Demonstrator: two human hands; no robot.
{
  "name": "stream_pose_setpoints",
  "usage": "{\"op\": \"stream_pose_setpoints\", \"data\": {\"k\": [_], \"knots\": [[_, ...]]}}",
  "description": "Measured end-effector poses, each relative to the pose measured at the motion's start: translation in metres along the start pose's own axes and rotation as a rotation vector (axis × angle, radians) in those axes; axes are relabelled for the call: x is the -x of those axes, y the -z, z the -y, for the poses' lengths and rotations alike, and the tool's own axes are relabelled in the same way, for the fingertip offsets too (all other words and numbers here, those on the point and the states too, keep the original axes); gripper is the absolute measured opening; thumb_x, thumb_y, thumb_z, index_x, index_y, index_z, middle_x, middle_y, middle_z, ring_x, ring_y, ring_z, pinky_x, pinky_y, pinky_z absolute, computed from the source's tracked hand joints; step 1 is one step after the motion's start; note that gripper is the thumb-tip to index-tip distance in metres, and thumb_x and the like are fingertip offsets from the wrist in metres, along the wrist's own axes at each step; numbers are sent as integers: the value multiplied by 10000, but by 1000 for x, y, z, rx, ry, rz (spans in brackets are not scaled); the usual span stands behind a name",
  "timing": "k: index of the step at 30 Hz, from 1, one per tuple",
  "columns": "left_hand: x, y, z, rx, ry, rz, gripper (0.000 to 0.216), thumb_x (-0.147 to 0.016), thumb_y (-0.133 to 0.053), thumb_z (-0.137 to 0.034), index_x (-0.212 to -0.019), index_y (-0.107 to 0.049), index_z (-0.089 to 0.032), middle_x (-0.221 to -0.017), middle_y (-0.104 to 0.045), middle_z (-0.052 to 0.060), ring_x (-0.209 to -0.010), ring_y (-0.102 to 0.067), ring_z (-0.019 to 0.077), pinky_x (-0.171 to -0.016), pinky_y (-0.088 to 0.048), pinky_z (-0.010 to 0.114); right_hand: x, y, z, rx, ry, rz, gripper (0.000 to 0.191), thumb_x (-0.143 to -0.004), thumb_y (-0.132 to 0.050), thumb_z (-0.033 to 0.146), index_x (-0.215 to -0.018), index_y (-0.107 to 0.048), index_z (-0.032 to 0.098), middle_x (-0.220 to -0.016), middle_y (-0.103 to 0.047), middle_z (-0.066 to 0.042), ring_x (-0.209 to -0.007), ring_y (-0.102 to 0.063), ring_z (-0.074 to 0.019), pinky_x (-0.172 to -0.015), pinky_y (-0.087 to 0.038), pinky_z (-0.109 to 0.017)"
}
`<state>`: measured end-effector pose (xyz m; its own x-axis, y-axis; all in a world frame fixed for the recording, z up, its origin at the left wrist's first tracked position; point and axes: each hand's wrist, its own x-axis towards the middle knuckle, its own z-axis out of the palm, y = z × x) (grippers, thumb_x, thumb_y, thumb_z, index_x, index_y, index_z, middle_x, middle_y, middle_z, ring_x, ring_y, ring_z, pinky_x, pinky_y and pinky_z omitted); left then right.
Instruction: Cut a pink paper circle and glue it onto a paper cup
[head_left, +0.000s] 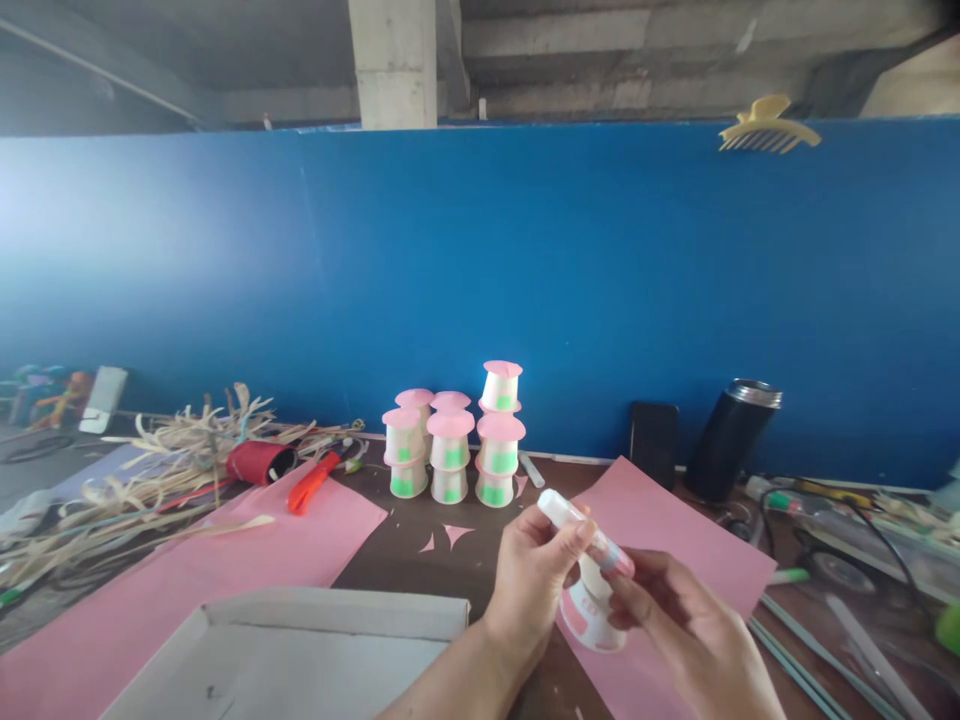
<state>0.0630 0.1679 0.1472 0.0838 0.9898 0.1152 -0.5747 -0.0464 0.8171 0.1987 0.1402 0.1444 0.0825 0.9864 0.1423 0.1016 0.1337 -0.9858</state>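
Just in front of the stack of capped paper cups [454, 440], the left hand [534, 580] grips a glue stick [585, 535] while the right hand [675, 610] pinches its lower end over an inverted cup [592, 610]; best twisted steadily, kept centred above the pink paper [675, 520].

Blue partition wall [480, 280], concrete pillar [392, 62], brown worktable [465, 555], dim daylight

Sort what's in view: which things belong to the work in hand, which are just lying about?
In use: glue stick, small paper cup, left hand, right hand, pink paper sheet, stacked pink-topped cups.
Lying about: black flask, orange scissors, dried straw, white tray.
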Motion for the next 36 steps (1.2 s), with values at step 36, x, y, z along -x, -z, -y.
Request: {"op": "stream_pose_setpoints", "data": {"k": [36], "knots": [[2, -1, 1, -14, -22, 59, 317, -810, -649, -418, -854, -594, -109, -601, -496, -23, -479, -263, 29, -484, -171, 222, 1, 0, 6, -59, 16, 4, 365, -694, -729, 488, -914, -666, 205, -725, -706, -33, -665, -643, -199, -608, -529, -267]]}}
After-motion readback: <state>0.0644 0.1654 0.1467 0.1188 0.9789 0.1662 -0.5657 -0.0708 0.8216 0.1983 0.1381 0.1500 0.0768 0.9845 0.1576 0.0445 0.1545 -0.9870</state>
